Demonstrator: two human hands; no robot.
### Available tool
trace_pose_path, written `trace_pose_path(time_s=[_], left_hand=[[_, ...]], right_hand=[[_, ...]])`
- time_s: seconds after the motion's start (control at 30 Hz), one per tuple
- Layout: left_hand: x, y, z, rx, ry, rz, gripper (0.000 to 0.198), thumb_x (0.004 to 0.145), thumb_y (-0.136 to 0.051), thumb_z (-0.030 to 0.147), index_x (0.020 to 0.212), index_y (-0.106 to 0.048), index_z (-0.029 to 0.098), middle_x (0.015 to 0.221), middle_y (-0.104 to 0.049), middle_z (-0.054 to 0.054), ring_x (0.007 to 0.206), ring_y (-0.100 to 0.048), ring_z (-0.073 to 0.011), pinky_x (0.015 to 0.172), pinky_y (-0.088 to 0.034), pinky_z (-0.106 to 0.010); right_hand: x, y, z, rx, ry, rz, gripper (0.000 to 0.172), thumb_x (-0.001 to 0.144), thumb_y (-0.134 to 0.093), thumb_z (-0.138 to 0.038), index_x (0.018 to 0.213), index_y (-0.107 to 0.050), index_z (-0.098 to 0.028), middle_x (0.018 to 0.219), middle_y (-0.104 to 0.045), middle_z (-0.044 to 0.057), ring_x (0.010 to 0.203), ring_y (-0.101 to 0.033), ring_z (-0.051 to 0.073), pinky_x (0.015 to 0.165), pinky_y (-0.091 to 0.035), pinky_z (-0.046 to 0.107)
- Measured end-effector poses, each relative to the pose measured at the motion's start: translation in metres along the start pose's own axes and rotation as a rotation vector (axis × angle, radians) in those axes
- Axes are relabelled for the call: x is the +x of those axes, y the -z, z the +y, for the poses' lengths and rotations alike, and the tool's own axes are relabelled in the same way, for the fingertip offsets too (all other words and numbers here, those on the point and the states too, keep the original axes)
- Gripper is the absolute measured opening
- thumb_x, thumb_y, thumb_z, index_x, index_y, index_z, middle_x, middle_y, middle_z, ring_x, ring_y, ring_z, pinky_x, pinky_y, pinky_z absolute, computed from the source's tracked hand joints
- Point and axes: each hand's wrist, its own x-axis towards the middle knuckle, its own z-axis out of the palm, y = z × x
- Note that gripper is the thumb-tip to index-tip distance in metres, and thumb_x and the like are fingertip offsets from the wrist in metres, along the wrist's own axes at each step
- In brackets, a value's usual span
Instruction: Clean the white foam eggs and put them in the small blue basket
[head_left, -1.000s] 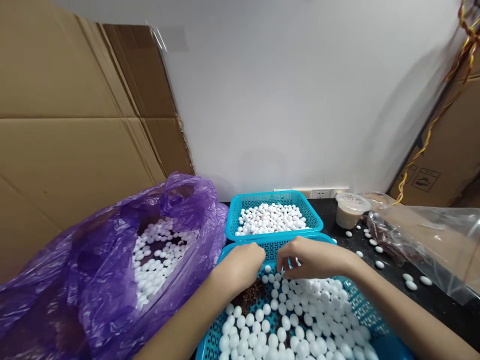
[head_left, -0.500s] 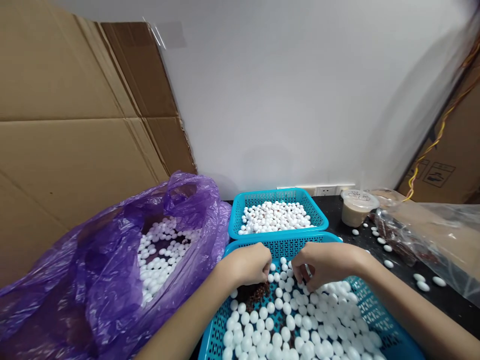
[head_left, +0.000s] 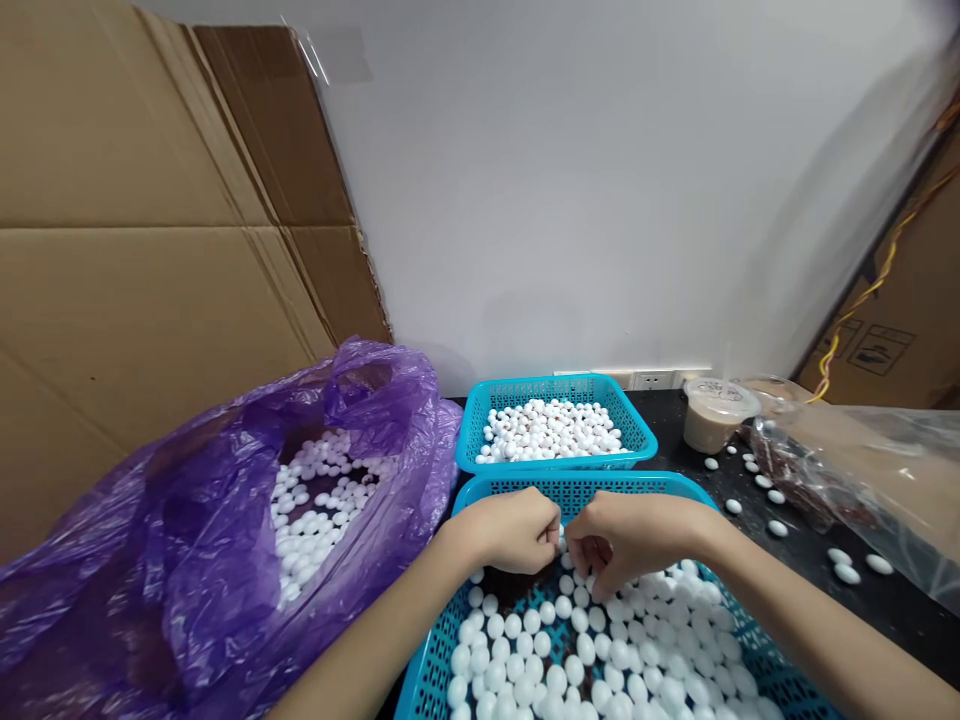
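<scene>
Both of my hands hover over the far end of the near turquoise basket (head_left: 525, 487), which holds several white balls (head_left: 600, 660) and some dark brown bits. My left hand (head_left: 510, 530) is curled into a loose fist, fingers pressed together over the balls. My right hand (head_left: 630, 535) is also curled, its fingertips pinched down among the white balls right beside the left hand. What the fingers hold is hidden.
A second turquoise basket (head_left: 555, 425) of white balls stands behind. A purple plastic bag (head_left: 225, 540) with more white balls lies at the left, backed by cardboard sheets (head_left: 150, 250). A lidded cup (head_left: 712, 412), a clear bag (head_left: 862, 480) and loose balls sit at the right.
My two hands have drawn closer together at the basket's far end; the right hand has moved left and curled tighter. The view has shifted slightly.
</scene>
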Motion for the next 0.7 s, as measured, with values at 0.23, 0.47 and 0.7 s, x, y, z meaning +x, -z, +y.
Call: trace_pose_path(time_s=[0.23, 0.47, 0.7], left_hand=[[-0.018, -0.009, 0.005, -0.16, -0.019, 0.171, 0.012, 0.081, -0.048, 0.027, 0.08, -0.057, 0.018, 0.078, -0.062, -0.001, 0.068, -0.056, -0.0155, 0.053, -0.034, -0.022], [-0.03, -0.01, 0.015, -0.393, -0.045, 0.349, 0.014, 0.09, -0.042, 0.027, 0.089, -0.053, 0.018, 0.09, -0.06, -0.001, 0.08, -0.055, -0.0154, 0.067, -0.038, -0.025], [-0.026, -0.009, 0.009, -0.645, -0.006, 0.391, 0.018, 0.091, -0.04, 0.034, 0.091, -0.05, 0.019, 0.086, -0.054, 0.001, 0.072, -0.049, -0.0116, 0.06, -0.037, -0.021]], right_hand=[[0.005, 0.006, 0.018, 0.177, 0.124, 0.053, 0.017, 0.067, -0.07, -0.028, 0.078, -0.064, -0.016, 0.068, -0.061, -0.002, 0.061, -0.055, 0.01, 0.053, -0.039, 0.02], [0.011, 0.007, 0.021, 0.499, 0.249, 0.144, 0.012, 0.07, -0.06, -0.015, 0.082, -0.057, -0.015, 0.072, -0.06, -0.001, 0.067, -0.059, 0.012, 0.06, -0.045, 0.024], [0.01, 0.006, 0.023, 0.684, 0.305, 0.2, 0.007, 0.075, -0.057, -0.016, 0.081, -0.053, -0.016, 0.073, -0.056, -0.002, 0.062, -0.056, 0.01, 0.058, -0.044, 0.023]])
